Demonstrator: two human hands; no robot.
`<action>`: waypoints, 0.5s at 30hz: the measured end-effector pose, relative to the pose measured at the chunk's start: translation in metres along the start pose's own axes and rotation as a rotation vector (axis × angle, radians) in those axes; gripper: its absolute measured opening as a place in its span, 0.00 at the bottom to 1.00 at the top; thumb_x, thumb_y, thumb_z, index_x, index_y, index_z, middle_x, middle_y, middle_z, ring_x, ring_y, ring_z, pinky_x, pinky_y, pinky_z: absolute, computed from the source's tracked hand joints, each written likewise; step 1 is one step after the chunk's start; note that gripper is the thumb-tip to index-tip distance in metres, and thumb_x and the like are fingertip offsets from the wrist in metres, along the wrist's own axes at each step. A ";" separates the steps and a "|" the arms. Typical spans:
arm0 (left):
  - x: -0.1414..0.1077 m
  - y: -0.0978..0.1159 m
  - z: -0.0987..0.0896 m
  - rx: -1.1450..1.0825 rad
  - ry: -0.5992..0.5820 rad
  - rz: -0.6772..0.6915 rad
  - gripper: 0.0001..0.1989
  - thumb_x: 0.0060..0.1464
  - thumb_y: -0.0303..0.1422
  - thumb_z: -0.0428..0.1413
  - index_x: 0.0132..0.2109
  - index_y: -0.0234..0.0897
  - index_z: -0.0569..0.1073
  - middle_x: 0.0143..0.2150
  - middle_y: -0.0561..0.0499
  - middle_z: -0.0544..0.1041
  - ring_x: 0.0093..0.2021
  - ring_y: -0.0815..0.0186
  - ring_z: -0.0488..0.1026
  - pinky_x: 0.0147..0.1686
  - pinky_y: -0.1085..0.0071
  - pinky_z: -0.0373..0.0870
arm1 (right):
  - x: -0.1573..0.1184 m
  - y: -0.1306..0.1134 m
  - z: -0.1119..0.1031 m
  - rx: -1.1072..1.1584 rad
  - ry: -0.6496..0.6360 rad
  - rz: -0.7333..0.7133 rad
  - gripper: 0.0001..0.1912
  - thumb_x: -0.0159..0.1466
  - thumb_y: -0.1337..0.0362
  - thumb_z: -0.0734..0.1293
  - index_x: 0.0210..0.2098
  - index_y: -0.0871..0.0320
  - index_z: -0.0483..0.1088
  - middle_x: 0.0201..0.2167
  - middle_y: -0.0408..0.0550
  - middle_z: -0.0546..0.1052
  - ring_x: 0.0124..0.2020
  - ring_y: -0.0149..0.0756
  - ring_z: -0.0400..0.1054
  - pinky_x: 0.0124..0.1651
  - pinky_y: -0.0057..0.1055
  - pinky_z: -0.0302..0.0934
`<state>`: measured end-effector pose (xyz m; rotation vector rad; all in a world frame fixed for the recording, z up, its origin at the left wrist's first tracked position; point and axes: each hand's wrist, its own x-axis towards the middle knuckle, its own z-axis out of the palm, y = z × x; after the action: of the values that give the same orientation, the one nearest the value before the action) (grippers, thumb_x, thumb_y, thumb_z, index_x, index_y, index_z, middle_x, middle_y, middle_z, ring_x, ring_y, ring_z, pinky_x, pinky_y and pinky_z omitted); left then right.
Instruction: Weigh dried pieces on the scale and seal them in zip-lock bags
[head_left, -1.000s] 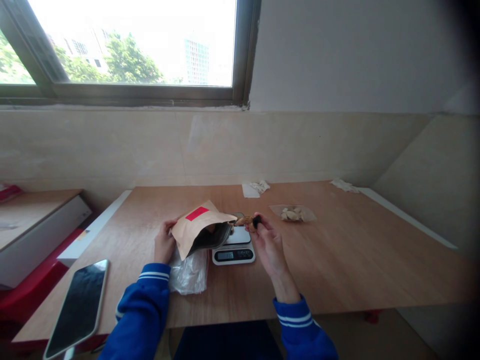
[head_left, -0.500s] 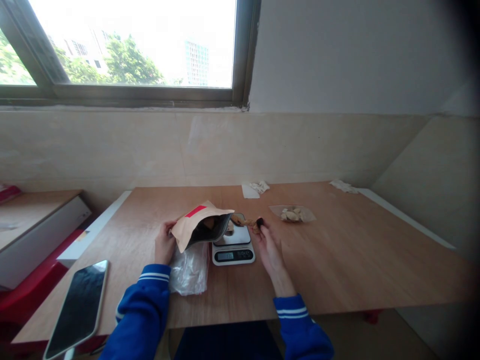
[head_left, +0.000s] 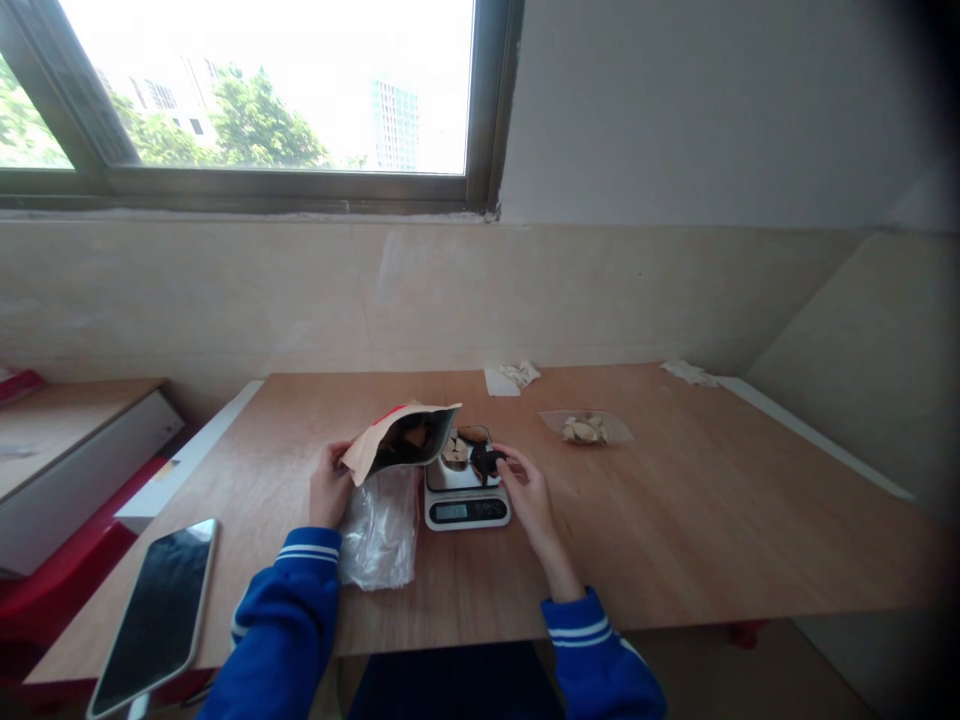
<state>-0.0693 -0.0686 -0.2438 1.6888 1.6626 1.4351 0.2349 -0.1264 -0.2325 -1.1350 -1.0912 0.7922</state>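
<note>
My left hand (head_left: 328, 490) grips the left edge of a brown paper pouch (head_left: 366, 455) with a dark lining. The pouch lies tilted, its mouth facing right, and brown pieces show inside. At the right side of a white digital kitchen scale (head_left: 430, 508), my right hand (head_left: 531, 492) pinches a dark, dried-looking piece (head_left: 486, 460) between thumb and fingers over the pan. Pale dried pieces (head_left: 454, 452) and a brown one rest on the pan. The display is lit, but its digits are too small to read. Whether the dark piece touches the pan, I cannot tell.
Under the pouch lies a clear plastic bag (head_left: 381, 540). Right of the scale is a clear bag of pale slices (head_left: 585, 430). A phone (head_left: 157, 605) with a cable sits at the table's left edge. White paper (head_left: 498, 384) and crumpled tissue lie at the back.
My right hand has moved slightly left and down, bringing the dark piece from beside the pan to over it. The pouch mouth has drawn back a little left, uncovering more of the pan.
</note>
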 end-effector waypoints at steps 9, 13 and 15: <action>0.001 -0.002 0.000 0.002 -0.013 -0.017 0.18 0.44 0.36 0.56 0.44 0.36 0.69 0.43 0.45 0.77 0.44 0.57 0.74 0.44 0.63 0.69 | -0.008 -0.016 0.030 -0.361 -0.177 -0.369 0.12 0.63 0.68 0.62 0.43 0.54 0.75 0.39 0.50 0.77 0.43 0.40 0.67 0.48 0.38 0.61; 0.001 -0.005 0.000 -0.002 -0.013 -0.017 0.19 0.44 0.36 0.56 0.45 0.36 0.69 0.43 0.45 0.77 0.45 0.57 0.74 0.45 0.63 0.69 | -0.012 -0.009 0.041 -0.457 -0.230 -0.436 0.14 0.64 0.71 0.60 0.45 0.54 0.74 0.41 0.50 0.78 0.44 0.41 0.68 0.49 0.39 0.62; 0.000 -0.005 0.000 0.006 -0.016 -0.007 0.19 0.44 0.36 0.56 0.45 0.36 0.69 0.43 0.45 0.77 0.45 0.57 0.74 0.44 0.63 0.69 | -0.013 -0.003 0.044 -0.509 -0.237 -0.462 0.15 0.65 0.72 0.59 0.45 0.54 0.74 0.40 0.50 0.77 0.44 0.41 0.68 0.48 0.39 0.62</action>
<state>-0.0717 -0.0670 -0.2476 1.6920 1.6646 1.4104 0.1894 -0.1263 -0.2308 -1.1501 -1.7431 0.2888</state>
